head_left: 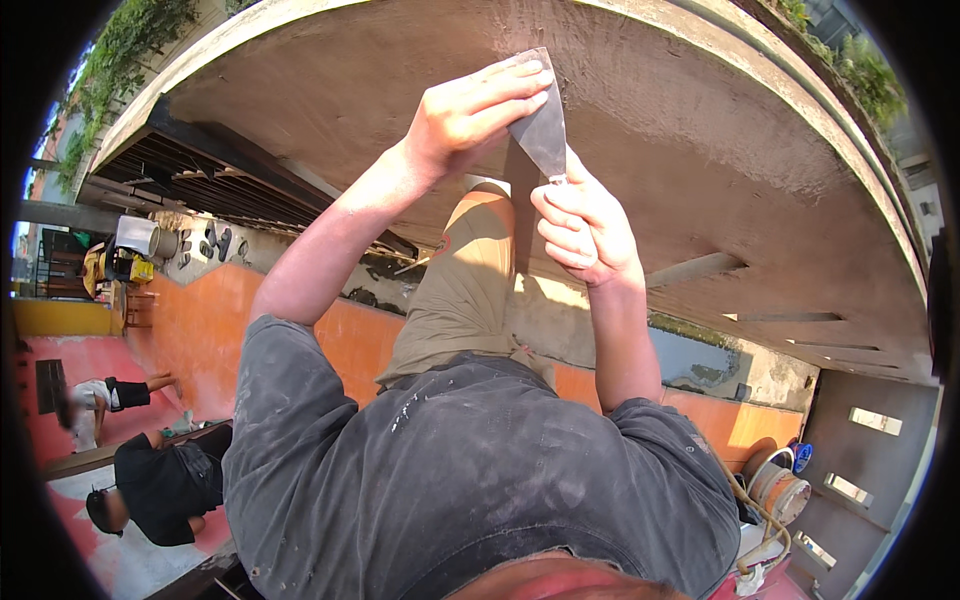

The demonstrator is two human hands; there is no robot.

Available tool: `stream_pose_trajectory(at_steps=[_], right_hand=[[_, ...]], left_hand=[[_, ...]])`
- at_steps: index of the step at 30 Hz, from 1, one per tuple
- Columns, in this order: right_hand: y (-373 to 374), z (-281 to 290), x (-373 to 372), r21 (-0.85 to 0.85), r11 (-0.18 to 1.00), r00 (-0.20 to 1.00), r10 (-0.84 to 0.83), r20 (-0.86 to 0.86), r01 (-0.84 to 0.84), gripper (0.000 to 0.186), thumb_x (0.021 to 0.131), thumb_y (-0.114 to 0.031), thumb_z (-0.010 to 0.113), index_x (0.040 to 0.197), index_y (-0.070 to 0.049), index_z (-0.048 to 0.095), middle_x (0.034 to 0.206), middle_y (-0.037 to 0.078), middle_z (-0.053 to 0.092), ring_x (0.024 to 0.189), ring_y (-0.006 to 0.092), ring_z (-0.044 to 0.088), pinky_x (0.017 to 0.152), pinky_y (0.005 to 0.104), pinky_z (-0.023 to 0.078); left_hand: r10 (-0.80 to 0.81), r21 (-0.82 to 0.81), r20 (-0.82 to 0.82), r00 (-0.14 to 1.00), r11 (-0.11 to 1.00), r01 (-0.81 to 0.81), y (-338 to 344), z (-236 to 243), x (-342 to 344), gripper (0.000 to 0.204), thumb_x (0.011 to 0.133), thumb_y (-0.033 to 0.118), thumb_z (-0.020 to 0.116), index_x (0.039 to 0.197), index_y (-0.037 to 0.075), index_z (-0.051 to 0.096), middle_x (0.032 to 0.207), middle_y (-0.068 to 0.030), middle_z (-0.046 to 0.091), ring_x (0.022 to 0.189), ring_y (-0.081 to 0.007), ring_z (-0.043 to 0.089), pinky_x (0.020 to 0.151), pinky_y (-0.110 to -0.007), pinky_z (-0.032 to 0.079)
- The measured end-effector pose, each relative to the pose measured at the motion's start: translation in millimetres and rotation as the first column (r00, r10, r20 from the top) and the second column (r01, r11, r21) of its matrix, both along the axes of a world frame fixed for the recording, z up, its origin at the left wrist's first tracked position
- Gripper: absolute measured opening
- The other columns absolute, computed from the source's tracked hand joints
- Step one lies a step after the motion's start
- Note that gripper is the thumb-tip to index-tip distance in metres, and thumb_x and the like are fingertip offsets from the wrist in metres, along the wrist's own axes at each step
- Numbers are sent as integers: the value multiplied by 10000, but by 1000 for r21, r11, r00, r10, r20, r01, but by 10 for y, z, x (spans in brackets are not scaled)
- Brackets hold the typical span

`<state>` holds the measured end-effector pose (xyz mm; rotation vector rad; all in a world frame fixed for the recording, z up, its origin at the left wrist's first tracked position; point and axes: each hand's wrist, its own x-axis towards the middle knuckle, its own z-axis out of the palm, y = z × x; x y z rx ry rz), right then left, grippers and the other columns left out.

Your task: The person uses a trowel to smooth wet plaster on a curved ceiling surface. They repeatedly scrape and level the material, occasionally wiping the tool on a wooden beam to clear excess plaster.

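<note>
A grey metal putty knife [542, 125] is raised against the rough plastered concrete surface [720, 180] above my bent leg. My left hand [460, 125] has its fingers pressed together across the flat blade, near its broad upper edge. My right hand [585, 225] is closed round the knife's handle, which is mostly hidden by the fingers, just below the blade. A wet-looking, roughly smeared patch [585, 85] of plaster lies beside the blade's top.
Below are an orange floor [190, 310] and a puddle [690, 350]. Two people, one in black [160, 485], one in light clothing [95, 410], are at lower left. Buckets and a hose [780, 495] sit at right. Dark metal bars [210, 190] run under the concrete at left.
</note>
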<state>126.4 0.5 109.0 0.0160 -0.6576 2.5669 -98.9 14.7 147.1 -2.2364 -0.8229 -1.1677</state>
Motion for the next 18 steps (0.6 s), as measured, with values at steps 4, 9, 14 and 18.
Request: stream_pose_trajectory(at_steps=[4, 9, 14, 18], right_hand=[[148, 207, -218, 194, 979, 997, -72, 12, 68, 623, 1037, -30, 511, 1607, -143, 286, 658, -8, 398, 409, 34, 333, 330, 174, 307], [27, 32, -46, 104, 988, 993, -113, -16, 114, 627, 1032, -21, 495, 1604, -171, 285, 671, -2, 387, 400, 42, 338, 312, 179, 296], [-139, -384, 251, 141, 936, 939, -335, 73, 323, 553, 1047, -17, 455, 1557, -181, 321, 668, 1, 396, 420, 57, 358, 314, 189, 309], [-331, -830, 508, 20, 923, 920, -385, 72, 385, 466, 1042, -29, 456, 1468, -194, 364, 696, 4, 392, 420, 68, 355, 310, 187, 327]], left_hand=[[34, 239, 29, 999, 970, -40, 199, 223, -149, 256, 739, -9, 715, 989, 41, 743, 1185, -72, 746, 1126, -271, 715, 1015, -432, 580], [358, 160, -217, 908, 931, -329, -241, 214, 97, 231, 849, 176, 657, 1065, 120, 716, 1349, -10, 669, 1293, -178, 608, 1141, -467, 445], [179, -63, -184, 966, 979, -193, -639, -436, 353, 291, 859, 163, 678, 1140, 89, 704, 1422, -57, 622, 1307, -217, 592, 1125, -491, 467], [203, -316, 5, 979, 930, -191, -937, -798, 546, 298, 809, 149, 763, 1103, 121, 726, 1380, -34, 654, 1257, -199, 631, 1127, -467, 477]])
